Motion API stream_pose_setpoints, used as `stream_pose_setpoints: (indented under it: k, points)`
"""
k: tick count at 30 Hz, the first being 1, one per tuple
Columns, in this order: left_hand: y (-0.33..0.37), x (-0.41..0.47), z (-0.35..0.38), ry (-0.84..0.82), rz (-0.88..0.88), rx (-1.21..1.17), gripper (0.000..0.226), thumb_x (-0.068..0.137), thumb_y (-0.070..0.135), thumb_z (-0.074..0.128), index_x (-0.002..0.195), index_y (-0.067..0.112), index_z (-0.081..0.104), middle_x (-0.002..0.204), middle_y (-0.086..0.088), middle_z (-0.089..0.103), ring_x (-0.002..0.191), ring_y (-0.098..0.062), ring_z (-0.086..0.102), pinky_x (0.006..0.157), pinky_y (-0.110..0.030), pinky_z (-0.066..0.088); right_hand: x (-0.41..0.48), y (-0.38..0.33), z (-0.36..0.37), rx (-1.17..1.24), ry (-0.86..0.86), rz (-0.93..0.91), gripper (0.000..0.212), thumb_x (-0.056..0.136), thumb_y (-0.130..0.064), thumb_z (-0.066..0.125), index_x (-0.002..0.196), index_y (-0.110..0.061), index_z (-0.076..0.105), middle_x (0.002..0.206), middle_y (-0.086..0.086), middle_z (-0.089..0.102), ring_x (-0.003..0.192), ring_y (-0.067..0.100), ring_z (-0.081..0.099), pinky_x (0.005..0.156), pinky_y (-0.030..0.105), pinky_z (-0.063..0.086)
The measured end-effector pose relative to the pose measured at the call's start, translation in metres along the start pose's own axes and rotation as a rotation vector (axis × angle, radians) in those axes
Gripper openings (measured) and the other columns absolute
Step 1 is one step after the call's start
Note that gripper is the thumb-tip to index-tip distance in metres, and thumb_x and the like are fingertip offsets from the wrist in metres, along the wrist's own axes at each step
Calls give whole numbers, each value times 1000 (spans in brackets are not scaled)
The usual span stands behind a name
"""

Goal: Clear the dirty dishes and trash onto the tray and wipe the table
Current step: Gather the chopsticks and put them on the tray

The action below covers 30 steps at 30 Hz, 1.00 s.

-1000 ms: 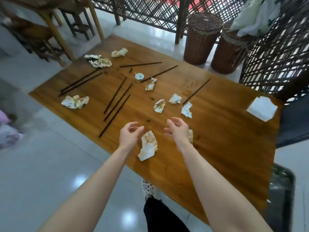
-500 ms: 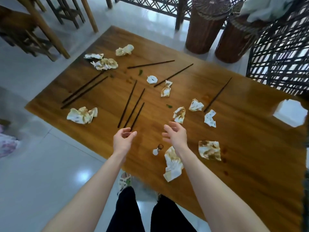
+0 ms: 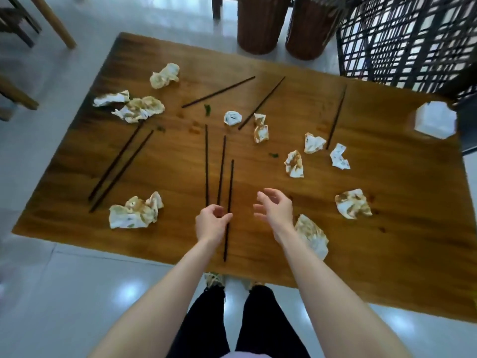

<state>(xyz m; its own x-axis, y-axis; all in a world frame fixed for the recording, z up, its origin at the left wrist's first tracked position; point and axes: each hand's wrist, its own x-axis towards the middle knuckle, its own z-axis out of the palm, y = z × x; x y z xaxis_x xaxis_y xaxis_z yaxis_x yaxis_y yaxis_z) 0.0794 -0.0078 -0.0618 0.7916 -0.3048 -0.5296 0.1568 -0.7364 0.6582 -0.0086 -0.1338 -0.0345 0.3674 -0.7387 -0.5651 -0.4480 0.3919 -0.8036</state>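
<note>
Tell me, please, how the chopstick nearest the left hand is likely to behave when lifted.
The chopstick is thin, straight and long, so it is probably stiff and light. It lies flat on the glossy table, so it may slide or roll away from a fingertip grip. Whether the left hand touches it is unclear.

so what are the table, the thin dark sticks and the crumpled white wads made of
Brown table: wood, visible grain, glossy sheen. Thin dark chopsticks: matte, probably wood or plastic; cannot tell. Crumpled white napkins: thin paper, sharp creases, brown stains.
</note>
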Motion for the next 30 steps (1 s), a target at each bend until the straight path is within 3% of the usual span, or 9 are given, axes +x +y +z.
stream_pose_setpoints:
  k: [3,10,15,19,22,25,30]
  points:
    - [0,4,0,16,46,154,33,82,33,76,109,15,69,106,0,70,97,-16,62,75,-23,42,-5,1,8,20,29,10,26,93,-23,61,119,-16,58,107,5,65,85,16,69,69,32,61]
    - [7,10,4,23,55,260,23,86,27,72,105,14,72,103,-3,71,95,-18,65,72,-24,44,-9,5,24,11,33,17,27,94,-24,60,119,-17,58,107,4,65,84,14,69,60,21,57]
    - [4,14,-13,-162,37,-56,11,82,28,76,91,24,71,93,9,68,86,-4,59,69,-14,44,-7,4,34,-2,-25,34,29,93,-27,60,121,-16,58,107,2,66,88,14,68,63,19,57]
    - [5,16,-35,-268,74,-264,8,78,29,79,84,29,73,85,11,72,85,-5,67,71,-18,52,-5,-7,49,32,-179,87,26,92,-28,63,115,-17,62,106,2,68,97,16,67,71,24,57]
    - [7,19,-43,-285,83,-314,7,78,29,79,84,29,74,84,12,73,87,-4,67,76,-21,53,-1,-15,58,18,-208,67,11,91,-21,65,101,-20,67,99,3,71,94,17,68,63,20,55]
    - [5,23,-47,-246,76,-338,11,79,30,78,89,27,73,88,11,73,90,-5,67,78,-21,54,5,-22,62,36,-188,62,8,90,-14,65,93,-21,66,92,3,71,89,16,69,59,18,55]
    - [-1,40,-47,-17,13,-251,26,79,29,79,100,23,64,97,8,65,95,-10,60,75,-20,49,19,-28,63,75,-140,83,12,92,-9,61,103,-12,64,87,6,70,81,17,70,67,31,60]
